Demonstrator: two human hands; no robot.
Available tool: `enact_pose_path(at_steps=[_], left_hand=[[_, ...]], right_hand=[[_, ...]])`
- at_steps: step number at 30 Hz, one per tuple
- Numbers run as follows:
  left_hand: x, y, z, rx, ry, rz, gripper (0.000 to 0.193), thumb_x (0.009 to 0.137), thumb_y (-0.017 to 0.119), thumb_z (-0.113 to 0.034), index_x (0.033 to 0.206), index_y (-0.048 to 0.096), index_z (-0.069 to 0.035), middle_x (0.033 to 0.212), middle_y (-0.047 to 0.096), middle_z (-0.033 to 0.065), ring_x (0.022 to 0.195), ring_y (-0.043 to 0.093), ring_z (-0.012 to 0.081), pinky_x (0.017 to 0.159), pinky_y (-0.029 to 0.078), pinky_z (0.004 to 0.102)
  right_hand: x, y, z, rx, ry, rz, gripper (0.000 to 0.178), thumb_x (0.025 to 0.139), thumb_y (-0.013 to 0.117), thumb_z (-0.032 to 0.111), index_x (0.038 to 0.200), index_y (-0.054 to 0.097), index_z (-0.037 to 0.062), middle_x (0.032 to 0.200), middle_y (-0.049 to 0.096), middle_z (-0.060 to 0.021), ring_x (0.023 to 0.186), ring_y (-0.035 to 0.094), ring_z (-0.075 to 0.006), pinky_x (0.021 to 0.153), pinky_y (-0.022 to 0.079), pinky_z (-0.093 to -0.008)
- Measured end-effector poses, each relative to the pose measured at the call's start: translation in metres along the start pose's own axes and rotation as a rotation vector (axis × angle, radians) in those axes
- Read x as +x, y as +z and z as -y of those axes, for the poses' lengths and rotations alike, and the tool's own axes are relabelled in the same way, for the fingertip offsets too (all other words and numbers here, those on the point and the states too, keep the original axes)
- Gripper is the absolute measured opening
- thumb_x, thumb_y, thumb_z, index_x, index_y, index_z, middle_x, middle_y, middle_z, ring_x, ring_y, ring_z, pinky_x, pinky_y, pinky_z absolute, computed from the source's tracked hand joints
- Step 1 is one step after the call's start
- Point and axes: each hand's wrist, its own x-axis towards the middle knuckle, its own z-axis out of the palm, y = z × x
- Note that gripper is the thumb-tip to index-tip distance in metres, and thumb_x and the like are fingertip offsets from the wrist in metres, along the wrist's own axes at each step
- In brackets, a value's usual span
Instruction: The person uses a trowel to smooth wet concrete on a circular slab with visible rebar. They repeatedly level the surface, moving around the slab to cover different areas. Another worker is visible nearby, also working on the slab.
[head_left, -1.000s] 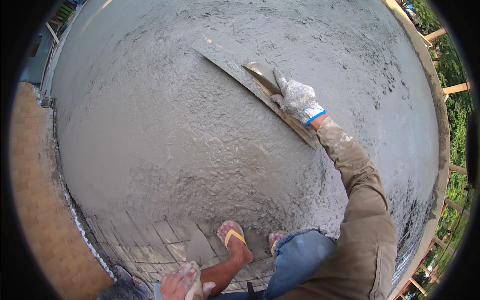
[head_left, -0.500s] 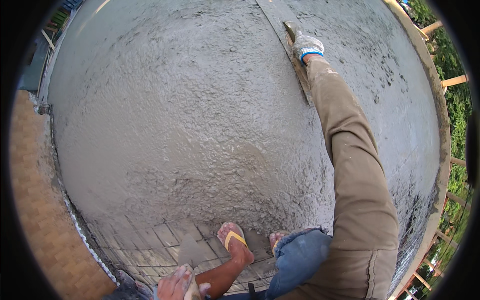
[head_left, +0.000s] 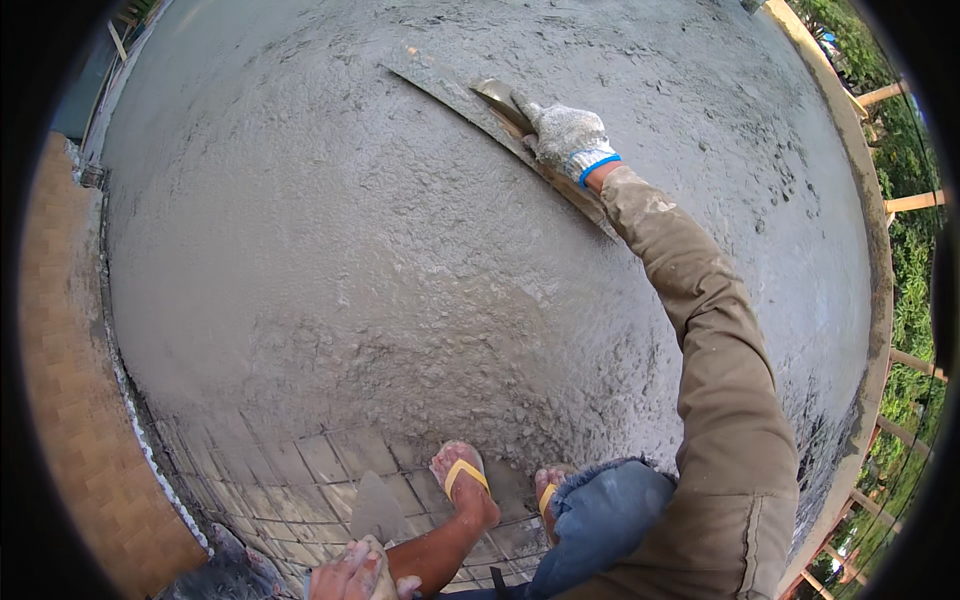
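My right hand [head_left: 568, 138], in a white knitted glove with a blue cuff, is closed round the handle of a long, narrow hand float [head_left: 440, 88]. The float lies slantwise on the wet grey concrete [head_left: 300, 220], its far end pointing up and left. At the lower edge, my left hand [head_left: 350, 572], bare and smeared with cement, is closed on a pointing trowel. The pointed grey blade of that trowel [head_left: 377, 508] extends over the steel mesh beside my foot; its handle is hidden in my fingers.
Both feet, in yellow-strapped flip-flops [head_left: 466, 474], stand at the rough concrete edge, by the bare steel mesh [head_left: 300, 480]. A brown patterned floor [head_left: 90, 400] borders the slab on the left. A curved form edge [head_left: 880, 250] with wooden braces [head_left: 912, 202] runs along the right, greenery beyond.
My right hand has drawn the float left and slightly nearer, swinging its far end leftward so it lies more crosswise. My left hand and the trowel have barely moved.
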Motion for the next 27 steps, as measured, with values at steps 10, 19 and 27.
enact_pose_path(at_steps=[10,19,27], left_hand=[[0.010,-0.011,0.003,0.015,0.042,-0.018,0.055,0.087,0.079,-0.051,0.119,0.074,-0.006,0.109,0.074,0.0149,0.091,0.070,0.0346,0.077,0.055,0.0441],[-0.007,-0.014,0.021,-0.041,-0.043,-0.101,0.054,0.086,0.080,-0.049,0.119,0.074,-0.007,0.110,0.074,0.0146,0.094,0.070,0.0343,0.079,0.056,0.0439],[0.012,-0.019,0.015,-0.161,0.033,0.054,0.051,0.086,0.081,-0.043,0.118,0.074,-0.005,0.113,0.074,0.0152,0.097,0.070,0.0351,0.082,0.056,0.0444]], right_hand=[[0.041,0.015,-0.145,-0.020,0.552,0.038,0.066,0.101,0.046,0.031,0.165,0.031,0.0210,0.143,0.063,-0.0196,0.130,0.063,-0.0389,0.108,0.048,-0.0534],[-0.036,0.034,-0.212,0.275,0.615,-0.082,0.112,0.083,0.076,0.057,0.165,0.023,0.0019,0.148,0.057,-0.0283,0.135,0.059,-0.0400,0.113,0.046,-0.0446],[0.076,0.030,0.016,0.345,0.093,0.088,0.094,0.090,0.069,0.048,0.165,0.027,0.0090,0.144,0.061,-0.0254,0.133,0.060,-0.0404,0.111,0.047,-0.0460]])
